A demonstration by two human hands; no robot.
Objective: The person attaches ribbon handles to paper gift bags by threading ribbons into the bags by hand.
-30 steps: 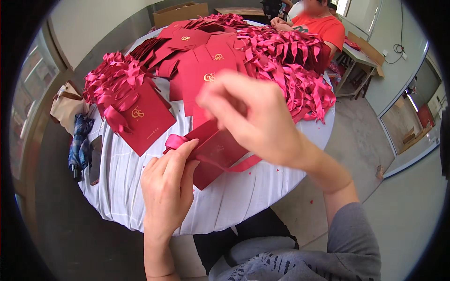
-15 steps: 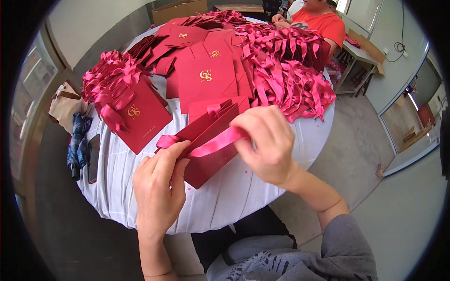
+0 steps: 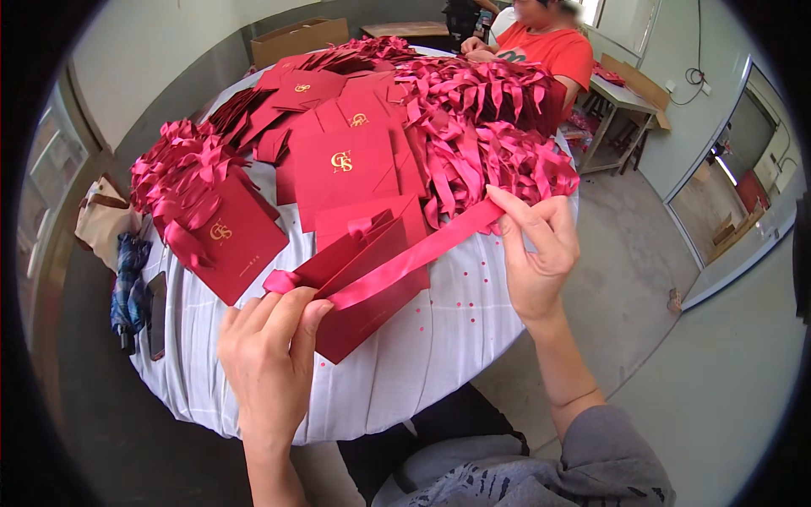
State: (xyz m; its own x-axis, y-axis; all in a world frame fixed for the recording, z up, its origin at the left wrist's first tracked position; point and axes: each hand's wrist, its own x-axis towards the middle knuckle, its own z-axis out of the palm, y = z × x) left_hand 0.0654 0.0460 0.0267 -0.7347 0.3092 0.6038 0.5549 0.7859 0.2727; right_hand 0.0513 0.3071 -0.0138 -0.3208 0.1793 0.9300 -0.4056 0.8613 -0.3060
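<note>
A dark red paper gift bag [image 3: 372,291] stands partly open and tilted at the table's near side. My left hand [image 3: 269,359] pinches the bag's left corner between thumb and fingers, close to where a pink satin ribbon [image 3: 414,260] comes out. The ribbon's far end is pinched in my right hand [image 3: 536,245], which draws it out taut to the right and upward across the bag's front. A pink ribbon loop shows at the bag's left edge and another at its back panel.
Flat red bags [image 3: 345,169] lie piled behind. Ribboned bags form heaps at right [image 3: 507,160] and left [image 3: 182,186]. Small red dots dot the white tablecloth [image 3: 397,372]. An umbrella [image 3: 128,283] and a phone [image 3: 156,314] lie at left. A person in orange [image 3: 549,55] sits across.
My right hand has moved right, away from the bag, pulling the ribbon out into a longer straight strip. My left hand keeps its pinch on the bag corner. The view has shifted slightly.
</note>
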